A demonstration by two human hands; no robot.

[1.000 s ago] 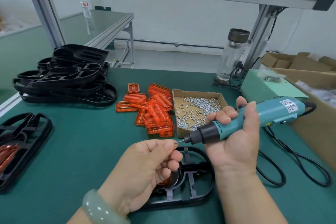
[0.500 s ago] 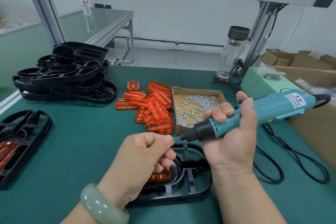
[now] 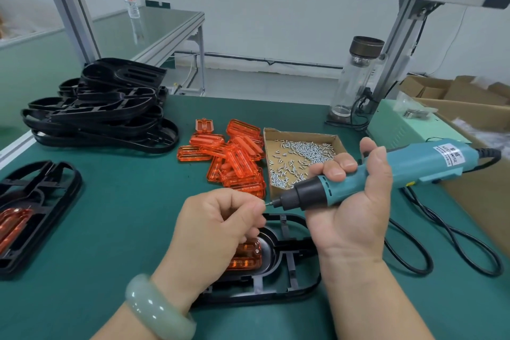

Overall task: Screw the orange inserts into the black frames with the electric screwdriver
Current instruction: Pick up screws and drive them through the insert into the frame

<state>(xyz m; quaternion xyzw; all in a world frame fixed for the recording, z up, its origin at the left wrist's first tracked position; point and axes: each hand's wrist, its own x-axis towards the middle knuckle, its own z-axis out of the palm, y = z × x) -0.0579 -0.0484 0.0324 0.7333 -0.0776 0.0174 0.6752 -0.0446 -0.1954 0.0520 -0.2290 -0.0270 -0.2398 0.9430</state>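
Fingers point(image 3: 255, 205) of the left hand point(image 3: 220, 232) are curled, with thumb and forefinger pinched shut at the tip of the bit point(image 3: 271, 203). What they hold is too small to make out; by the task it is most likely a screw. The right hand point(image 3: 350, 212) is wrapped round the screwdriver point(image 3: 414, 164), which lies nearly level, with its bit pointing to the person's left, straight at that pinch.

Both hands are raised over the frame point(image 3: 289, 281), which lies flat on the mat with its long axis running left to right. The insert point(image 3: 247, 258) sits in the frame's rounded left end, partly hidden under the left hand. From the bit tip it lies below and a little nearer the person. The left hand is the nearer one, almost directly above it.

The bit lies crosswise to the insert's face, so the tool would likely need tipping upright before it goes down. One small screw head shows at the insert's right edge.
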